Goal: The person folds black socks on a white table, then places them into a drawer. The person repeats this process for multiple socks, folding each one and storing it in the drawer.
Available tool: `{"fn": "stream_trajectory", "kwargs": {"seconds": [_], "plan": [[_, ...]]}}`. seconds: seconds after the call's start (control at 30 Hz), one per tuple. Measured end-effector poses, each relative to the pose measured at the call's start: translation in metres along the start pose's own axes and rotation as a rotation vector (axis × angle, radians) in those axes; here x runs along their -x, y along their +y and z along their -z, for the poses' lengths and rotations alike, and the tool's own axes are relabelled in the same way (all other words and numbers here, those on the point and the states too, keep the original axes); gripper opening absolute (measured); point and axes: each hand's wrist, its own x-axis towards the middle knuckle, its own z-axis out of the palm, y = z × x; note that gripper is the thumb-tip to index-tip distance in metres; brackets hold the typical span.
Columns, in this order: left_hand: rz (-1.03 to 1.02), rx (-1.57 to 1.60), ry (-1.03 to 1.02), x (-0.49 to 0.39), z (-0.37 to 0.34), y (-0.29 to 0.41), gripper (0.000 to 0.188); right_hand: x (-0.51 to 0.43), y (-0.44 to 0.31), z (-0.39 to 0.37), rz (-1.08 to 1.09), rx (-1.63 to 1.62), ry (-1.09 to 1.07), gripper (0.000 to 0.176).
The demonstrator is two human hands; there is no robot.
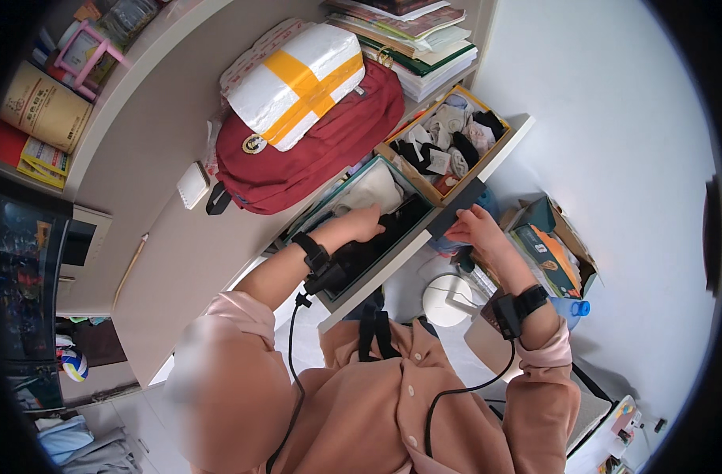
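Note:
A pulled-out desk drawer holds two boxes side by side. My left hand reaches into the green-edged box, its fingertips down at dark cloth; whether they grip any of it is hidden. White cloth lies just beyond that hand. At the drawer front, the fingers of my right hand curl against the dark grey handle. The yellow-edged box, farther along the drawer, is filled with socks and other small cloth items, black, white and grey.
On the desk, a dark red backpack lies under a white foam box with yellow tape. Books and papers are stacked behind. Below right are a white round base and an open carton. Cables trail from both wrist straps.

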Motion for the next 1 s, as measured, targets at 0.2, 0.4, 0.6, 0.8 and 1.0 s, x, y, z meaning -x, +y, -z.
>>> {"fn": "stream_trajectory", "kwargs": {"seconds": [0.2,0.4,0.6,0.8,1.0], "plan": [[-0.171,0.162,0.172,0.029,0.026,-0.018,0.032,0.0,0.0,0.001,0.004,0.007,-0.012,0.018],[-0.091,0.309,-0.032,0.051,-0.008,-0.029,0.034,-0.001,0.001,0.001,-0.004,-0.022,-0.001,0.016],[-0.098,0.236,0.314,0.042,-0.015,-0.032,0.03,-0.002,0.002,0.003,-0.001,-0.022,-0.008,0.015],[-0.38,-0.118,0.218,0.064,-0.004,-0.011,0.025,-0.002,0.004,0.001,0.016,-0.033,0.007,0.017],[-0.386,-0.149,-0.059,0.051,-0.027,-0.015,0.032,-0.001,0.004,0.0,0.019,-0.033,0.015,0.019]]}}
